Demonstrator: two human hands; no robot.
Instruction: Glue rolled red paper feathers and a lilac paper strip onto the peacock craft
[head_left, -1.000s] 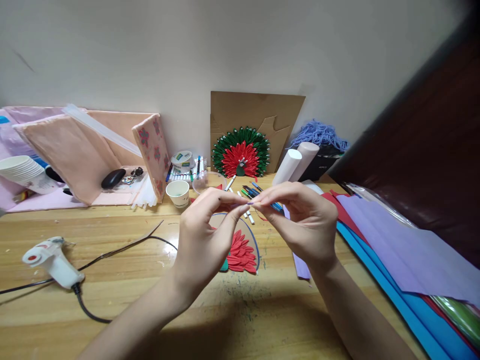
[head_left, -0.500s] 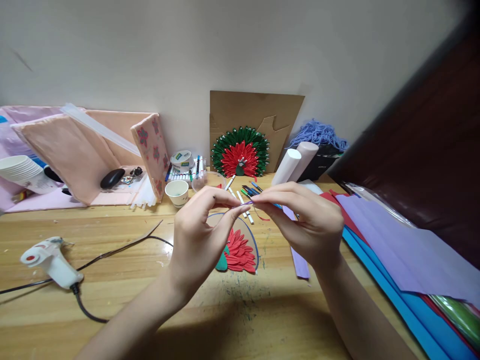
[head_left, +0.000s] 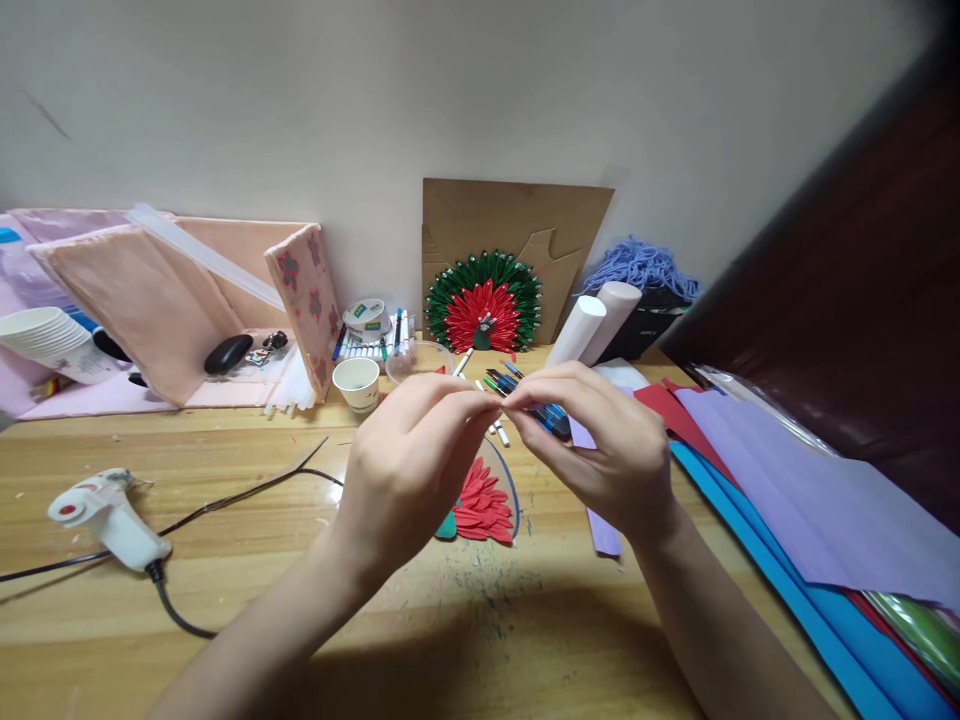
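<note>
My left hand (head_left: 409,470) and my right hand (head_left: 600,445) meet above the wooden table (head_left: 225,600), fingertips pinched together around a small thin purple piece that is mostly hidden between them. Below the hands lies a red petal fan with a green base (head_left: 480,510) on a clear round sheet edged in blue. A purple paper strip (head_left: 602,530) lies under my right wrist. Against the wall stands a finished red-and-green fan craft (head_left: 484,305) on brown cardboard.
A white glue gun (head_left: 105,515) with a black cord lies at the left. A paper cup (head_left: 356,383), markers (head_left: 525,395), white rolls (head_left: 592,325) and blue yarn (head_left: 637,268) sit at the back. Coloured foam sheets (head_left: 787,480) cover the right side. Pink fabric-covered panels (head_left: 172,300) lean at the left.
Both hands have closed tighter together, the left fingers curling over the pinched piece. The hands stay over the red petal fan.
</note>
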